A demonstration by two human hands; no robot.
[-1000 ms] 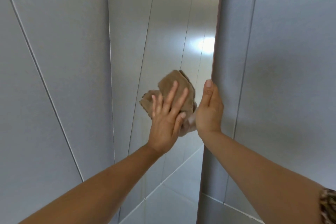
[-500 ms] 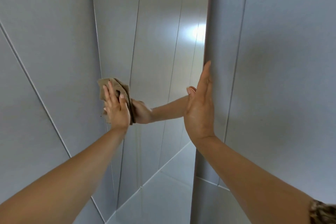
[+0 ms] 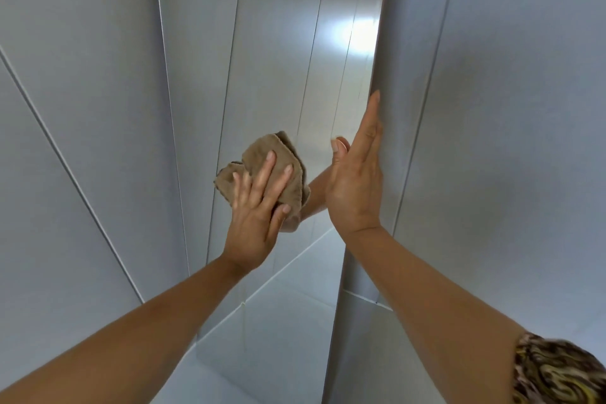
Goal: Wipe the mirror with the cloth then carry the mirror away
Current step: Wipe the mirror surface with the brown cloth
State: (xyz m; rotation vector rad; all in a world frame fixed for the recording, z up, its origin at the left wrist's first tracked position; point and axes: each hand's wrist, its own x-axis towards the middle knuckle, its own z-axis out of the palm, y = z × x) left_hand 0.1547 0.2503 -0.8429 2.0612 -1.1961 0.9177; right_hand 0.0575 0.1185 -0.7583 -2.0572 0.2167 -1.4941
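Note:
A tall narrow mirror leans against a grey tiled wall and reflects grey tiles and a bright glare. My left hand presses a crumpled brown cloth flat against the glass near the mirror's middle, fingers spread over it. My right hand holds the mirror's right edge, fingers straight up along the edge and thumb on the front. The reflection of my forearm shows between the two hands.
Grey wall panels stand left of the mirror and more to its right. Grey floor tiles show in the mirror's lower part. A patterned sleeve is at the bottom right.
My left hand swept the cloth from the mirror's middle to its left edge, then back toward the middle. My right hand stayed on the right edge, its fingers stretched upward.

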